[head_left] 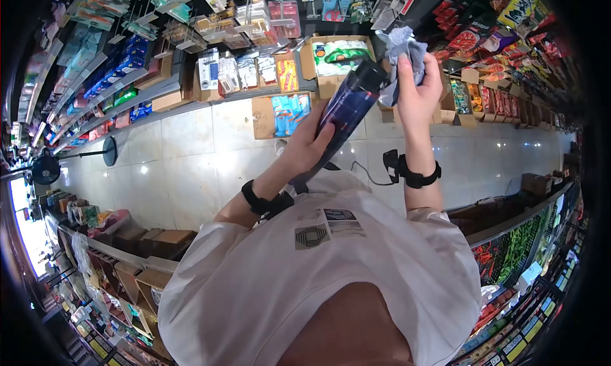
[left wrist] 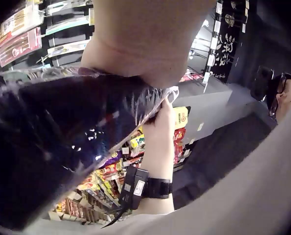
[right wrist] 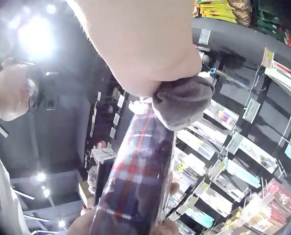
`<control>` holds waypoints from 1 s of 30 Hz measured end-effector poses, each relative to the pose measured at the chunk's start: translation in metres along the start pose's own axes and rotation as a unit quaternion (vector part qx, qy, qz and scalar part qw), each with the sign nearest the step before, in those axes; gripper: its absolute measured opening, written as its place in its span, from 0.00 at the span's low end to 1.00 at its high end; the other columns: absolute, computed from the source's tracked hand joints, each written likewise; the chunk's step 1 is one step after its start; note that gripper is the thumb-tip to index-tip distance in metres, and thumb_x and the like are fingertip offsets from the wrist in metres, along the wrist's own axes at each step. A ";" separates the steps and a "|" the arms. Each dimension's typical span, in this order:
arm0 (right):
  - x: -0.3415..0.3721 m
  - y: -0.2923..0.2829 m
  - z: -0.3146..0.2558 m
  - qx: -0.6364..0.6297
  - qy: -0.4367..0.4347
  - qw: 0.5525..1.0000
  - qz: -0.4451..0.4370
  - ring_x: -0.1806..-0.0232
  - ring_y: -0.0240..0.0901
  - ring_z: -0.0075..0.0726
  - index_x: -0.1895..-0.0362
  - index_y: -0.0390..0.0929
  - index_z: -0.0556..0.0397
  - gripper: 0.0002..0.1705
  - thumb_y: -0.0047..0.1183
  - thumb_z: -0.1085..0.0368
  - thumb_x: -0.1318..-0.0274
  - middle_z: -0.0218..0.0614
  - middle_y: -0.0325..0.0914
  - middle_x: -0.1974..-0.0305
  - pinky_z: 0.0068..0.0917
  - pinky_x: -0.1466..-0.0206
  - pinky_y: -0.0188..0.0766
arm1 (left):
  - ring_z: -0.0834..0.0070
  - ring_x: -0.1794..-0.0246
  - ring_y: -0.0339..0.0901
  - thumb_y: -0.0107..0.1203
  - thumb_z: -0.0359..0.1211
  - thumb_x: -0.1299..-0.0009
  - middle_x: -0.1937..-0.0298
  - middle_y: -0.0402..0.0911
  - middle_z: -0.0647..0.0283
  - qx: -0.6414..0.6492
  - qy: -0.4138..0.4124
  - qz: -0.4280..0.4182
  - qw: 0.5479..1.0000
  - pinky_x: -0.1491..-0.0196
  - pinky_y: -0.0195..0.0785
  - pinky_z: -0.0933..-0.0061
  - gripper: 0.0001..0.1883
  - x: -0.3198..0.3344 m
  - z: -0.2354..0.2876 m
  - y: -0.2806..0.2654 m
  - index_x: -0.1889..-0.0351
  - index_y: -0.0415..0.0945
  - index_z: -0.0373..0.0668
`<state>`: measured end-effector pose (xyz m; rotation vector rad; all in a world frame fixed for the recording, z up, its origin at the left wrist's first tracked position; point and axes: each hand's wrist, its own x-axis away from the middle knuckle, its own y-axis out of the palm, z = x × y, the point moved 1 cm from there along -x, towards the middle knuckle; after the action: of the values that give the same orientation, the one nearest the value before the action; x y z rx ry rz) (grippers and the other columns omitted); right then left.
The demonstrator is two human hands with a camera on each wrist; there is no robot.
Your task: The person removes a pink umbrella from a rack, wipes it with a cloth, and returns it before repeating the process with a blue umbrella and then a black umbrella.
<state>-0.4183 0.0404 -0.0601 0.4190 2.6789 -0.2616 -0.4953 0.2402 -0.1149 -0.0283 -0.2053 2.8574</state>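
My left hand (head_left: 309, 143) grips a long dark blue plaid package (head_left: 347, 108) with a black end, slanted up to the right. Clear plastic wraps it, glossy and creased in the left wrist view, and red and pale plaid bands show on the package (right wrist: 135, 166) in the right wrist view. Crumpled grey-blue cloth (head_left: 407, 48) is pinched between the thumb and fingers of my right hand (head_left: 420, 89), beside the black end. From the right wrist, the bunched cloth (right wrist: 184, 103) overlaps the package's upper end.
Ahead, a carton of green-and-white packs (head_left: 315, 61) stands by the shelf, with a smaller carton of blue packets (head_left: 256, 118) on the tiled floor (head_left: 184, 150). Hanging goods line the racks. Snack bags (head_left: 468, 38) fill the right side; a black stand (head_left: 110, 151) is at left.
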 end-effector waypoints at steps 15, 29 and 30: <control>0.002 -0.011 0.017 0.033 0.014 0.999 0.022 0.63 0.67 0.22 0.65 0.74 0.60 0.11 0.63 0.69 0.48 0.32 0.73 0.67 0.21 0.59 0.65 | 0.49 0.46 0.73 0.45 0.34 0.28 0.48 0.75 0.43 -0.033 -0.004 -0.003 0.999 0.43 0.63 0.62 0.26 0.010 -0.009 0.008 0.34 0.58 0.35; 0.028 -0.017 -0.016 -0.001 -0.077 0.993 -0.089 0.64 0.68 0.26 0.64 0.75 0.59 0.12 0.64 0.72 0.52 0.34 0.70 0.66 0.22 0.60 0.65 | 0.45 0.49 0.75 0.45 0.37 0.31 0.49 0.75 0.41 -0.003 0.025 -0.023 0.999 0.45 0.65 0.61 0.28 0.020 -0.024 0.009 0.36 0.57 0.31; 0.028 -0.016 -0.008 0.001 -0.058 0.996 -0.072 0.64 0.68 0.25 0.63 0.76 0.59 0.11 0.63 0.71 0.51 0.33 0.71 0.66 0.21 0.60 0.65 | 0.45 0.49 0.75 0.45 0.37 0.31 0.49 0.75 0.40 0.013 0.022 -0.024 0.999 0.45 0.65 0.61 0.29 0.022 -0.025 0.008 0.36 0.58 0.30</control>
<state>-0.4510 0.0340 -0.0627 0.2037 2.5988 -0.3208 -0.5173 0.2419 -0.1404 -0.0809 -0.1587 2.8070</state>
